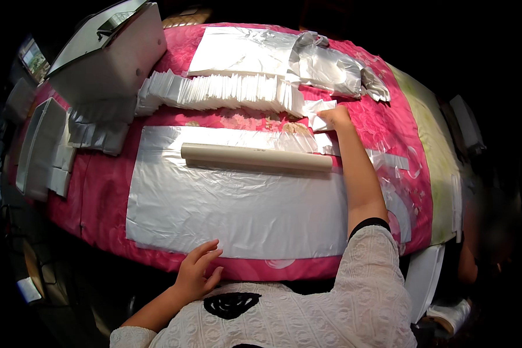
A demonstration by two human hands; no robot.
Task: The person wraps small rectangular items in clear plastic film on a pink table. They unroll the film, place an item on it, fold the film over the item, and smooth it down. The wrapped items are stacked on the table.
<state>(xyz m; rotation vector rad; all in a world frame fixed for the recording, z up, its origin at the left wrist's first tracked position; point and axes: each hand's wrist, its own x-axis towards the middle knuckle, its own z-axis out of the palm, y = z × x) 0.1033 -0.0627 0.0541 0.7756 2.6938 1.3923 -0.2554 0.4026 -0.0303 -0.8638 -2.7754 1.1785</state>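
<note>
My right hand (337, 118) reaches to the far right end of a long row of thin white folded packets (232, 91). Its fingers are closed on a white packet (317, 113) there. Below that hand lie a few more packets (325, 144), partly in clear film. My left hand (197, 272) is held at the near table edge, fingers apart and holding nothing. Between my hands is a large flat stack of silvery white plastic bags (238, 217). A cream-coloured tube (255, 158) lies across its far part.
A pink flowered cloth (383, 130) covers the table. At the far left stands a big white box (113, 64), with a shallow white tray (37, 148) and stacked packets (101, 127) nearer. More silvery bags (238, 49) lie at the back; clear film (394, 194) is at the right.
</note>
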